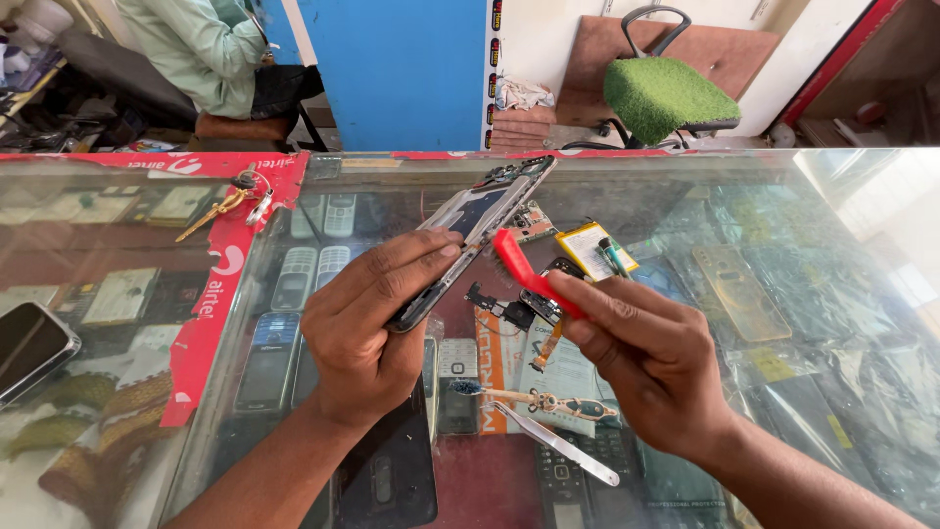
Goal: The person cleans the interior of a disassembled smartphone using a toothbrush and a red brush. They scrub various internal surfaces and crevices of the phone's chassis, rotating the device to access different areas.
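Note:
My left hand point(367, 323) grips an opened phone body point(480, 220), held tilted above the glass counter point(685, 196) with its bare inside facing right. My right hand point(646, 353) pinches a flat red plastic pry tool point(524, 272). The tool's tip rests against the phone's edge near my left thumb. Below the hands, on the glass, lie metal tweezers point(558, 443) and a small brush-like tool point(534, 400). Small dark phone parts point(509, 309) sit just under the pry tool.
A dark phone point(31, 345) lies at the left edge and keys point(235, 196) at the back left. Several old handsets show under the glass. Behind the counter are a seated person point(201, 49) and a green-seated chair point(666, 93).

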